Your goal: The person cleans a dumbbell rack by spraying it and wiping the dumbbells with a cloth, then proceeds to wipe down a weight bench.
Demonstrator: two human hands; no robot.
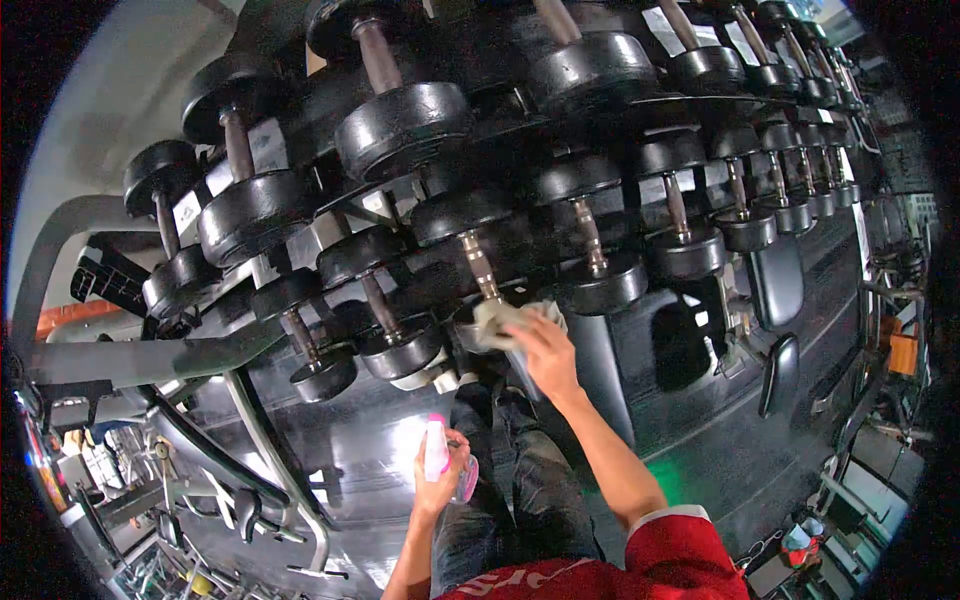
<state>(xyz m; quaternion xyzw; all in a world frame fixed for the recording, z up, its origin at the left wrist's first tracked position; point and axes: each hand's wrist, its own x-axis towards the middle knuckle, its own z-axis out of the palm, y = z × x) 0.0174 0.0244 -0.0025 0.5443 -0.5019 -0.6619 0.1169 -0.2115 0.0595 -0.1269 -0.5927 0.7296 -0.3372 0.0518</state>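
My right hand (541, 345) presses a crumpled pale cloth (500, 322) onto the near end of a black dumbbell on the lower rack row. That dumbbell's metal handle (480, 264) shows above the cloth, and its near head is mostly covered. Lower down, in front of my legs, my left hand (437, 482) is wrapped round a spray bottle (437, 450) with a pink and white top. The bottle's clear pinkish body partly shows beside my fingers. Another dumbbell (400, 345) lies just left of the cloth, and one (603, 283) lies to its right.
Black dumbbells fill two rows of the rack (640, 108) across the view. A padded bench (605, 385) stands below it, right of my legs. Grey machine frames (140, 360) are at the left. More gym equipment lines the right edge. Dark flooring (700, 440) lies around my legs.
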